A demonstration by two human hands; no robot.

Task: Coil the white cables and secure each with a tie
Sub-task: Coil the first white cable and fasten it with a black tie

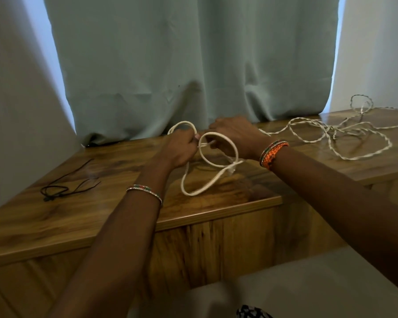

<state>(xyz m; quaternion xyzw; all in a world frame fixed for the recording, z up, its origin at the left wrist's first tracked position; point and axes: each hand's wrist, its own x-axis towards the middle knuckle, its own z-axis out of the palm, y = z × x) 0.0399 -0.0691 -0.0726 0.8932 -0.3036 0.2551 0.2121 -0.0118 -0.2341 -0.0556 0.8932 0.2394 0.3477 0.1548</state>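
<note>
Both hands, left hand (182,146) and right hand (236,136), are pinching the looped white cable (218,154) mid-bench (101,216) for me; twisted white cable (345,134) sprawls far right, black ties (62,188) left.

Both forearms are bare; no sleeves in view. The left wrist carries a thin beaded bangle (144,191) with green, red and pale segments. The right wrist carries stacked bands (273,153): an orange braided cord with dark flecks, beside narrower beaded strands in green and red.
</note>
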